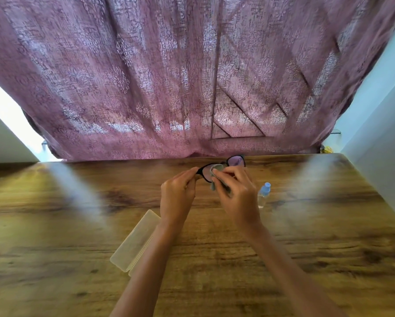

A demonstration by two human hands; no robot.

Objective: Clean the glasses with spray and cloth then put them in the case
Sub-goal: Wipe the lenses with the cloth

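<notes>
"Glasses, black-framed with clear lenses [236, 161]: where are they?"

"Held up off the wooden surface [77, 213], at twelve o'clock from both wrists, just in front of the mauve patterned curtain [169, 76]. The left hand [177, 193] has its grip pinched on the frame's left end. The right hand [237, 195] has its grip pinched on a small grey cloth [217, 167], pressing it onto the left lens."

"So which step is this?"

"Wiping, I'd judge. The cloth covers part of the left lens, and the right lens at one o'clock is bare. Whether that one has been wiped I cannot tell."

"And the spray?"

"A small clear spray bottle with a blue cap [264, 193] lies on the surface at three o'clock from the right hand, near it but not touching. No hand is on it, so spraying looks done for now, though no droplets are clear enough to confirm it."

"What's left?"

"Finishing the wipe on both lenses, folding the arms, then putting the glasses away. The pale translucent plastic case [137, 239] sits at seven o'clock from the left hand, partly hidden by the left forearm. It appears to lie open and I see nothing in it. I'd put the task around its middle."
</notes>
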